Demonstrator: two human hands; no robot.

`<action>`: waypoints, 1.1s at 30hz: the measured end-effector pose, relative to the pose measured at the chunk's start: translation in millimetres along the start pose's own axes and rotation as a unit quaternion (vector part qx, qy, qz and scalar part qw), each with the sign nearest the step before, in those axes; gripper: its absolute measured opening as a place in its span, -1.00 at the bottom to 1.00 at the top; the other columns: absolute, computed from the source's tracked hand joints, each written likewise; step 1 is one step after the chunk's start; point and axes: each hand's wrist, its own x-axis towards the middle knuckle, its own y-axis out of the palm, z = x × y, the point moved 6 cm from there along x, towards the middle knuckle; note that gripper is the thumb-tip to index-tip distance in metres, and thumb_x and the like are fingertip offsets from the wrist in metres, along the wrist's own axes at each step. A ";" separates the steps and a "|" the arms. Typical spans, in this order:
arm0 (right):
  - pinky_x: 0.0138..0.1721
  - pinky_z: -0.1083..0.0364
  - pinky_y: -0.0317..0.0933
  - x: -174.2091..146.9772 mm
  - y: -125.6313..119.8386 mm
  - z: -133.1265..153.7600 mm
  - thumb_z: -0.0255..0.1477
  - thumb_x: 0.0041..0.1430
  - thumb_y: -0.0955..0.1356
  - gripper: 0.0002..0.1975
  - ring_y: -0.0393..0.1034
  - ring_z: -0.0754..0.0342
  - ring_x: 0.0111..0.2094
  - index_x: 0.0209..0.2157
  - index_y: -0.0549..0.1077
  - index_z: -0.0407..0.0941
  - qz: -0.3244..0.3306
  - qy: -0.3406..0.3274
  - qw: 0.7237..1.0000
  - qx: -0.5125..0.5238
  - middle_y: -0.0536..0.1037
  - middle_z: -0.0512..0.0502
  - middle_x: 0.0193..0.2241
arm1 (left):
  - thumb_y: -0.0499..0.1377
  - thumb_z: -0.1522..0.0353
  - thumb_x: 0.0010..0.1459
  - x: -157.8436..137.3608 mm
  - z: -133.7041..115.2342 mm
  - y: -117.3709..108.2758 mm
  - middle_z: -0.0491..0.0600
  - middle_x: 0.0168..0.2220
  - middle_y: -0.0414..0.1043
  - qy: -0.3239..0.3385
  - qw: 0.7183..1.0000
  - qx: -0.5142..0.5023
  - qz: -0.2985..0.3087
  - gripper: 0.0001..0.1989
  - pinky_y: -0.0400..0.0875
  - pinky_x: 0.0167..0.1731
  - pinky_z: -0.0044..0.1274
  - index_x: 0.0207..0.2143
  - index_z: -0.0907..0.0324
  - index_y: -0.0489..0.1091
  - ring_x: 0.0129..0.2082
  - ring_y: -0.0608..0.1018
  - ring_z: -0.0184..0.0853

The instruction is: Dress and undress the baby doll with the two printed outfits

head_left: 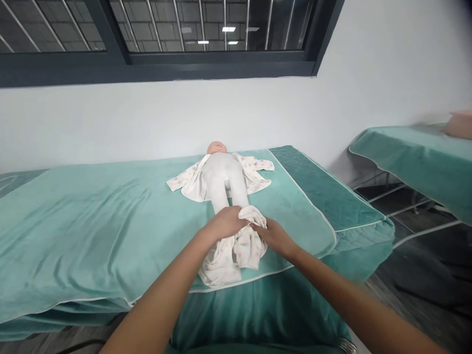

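A baby doll point(223, 172) lies on its back on the green bed, head toward the wall and legs toward me. Beneath its white body a patterned baby shirt point(258, 178) is spread open, sleeves out to the sides. Bunched around the doll's lower legs are white patterned baby pants point(251, 250). My left hand point(229, 222) is closed on the gathered cloth at the left leg. On the other side, my right hand point(273, 236) pinches the same pants. The doll's feet are hidden by the cloth and my hands.
The green sheet point(92, 221) has wrinkles on the left. A wall with a dark-framed barred window point(217, 64) rises behind the bed. To the right, past a gap with metal legs, stands another green-covered bed point(413, 152) with a pink object point(460, 124) on it.
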 end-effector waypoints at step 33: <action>0.02 -0.05 0.33 46.5 1.8 -6.2 -0.11 0.11 0.42 -0.54 0.47 -0.10 -0.02 -0.03 0.46 -0.07 -0.107 -0.020 0.933 0.344 0.60 -0.12 -0.06 | 0.28 0.27 0.08 23.3 19.0 -22.5 0.04 0.01 0.44 0.019 0.916 -0.367 -0.159 -0.61 0.33 0.02 -0.40 -0.03 0.16 0.38 0.03 0.48 -0.19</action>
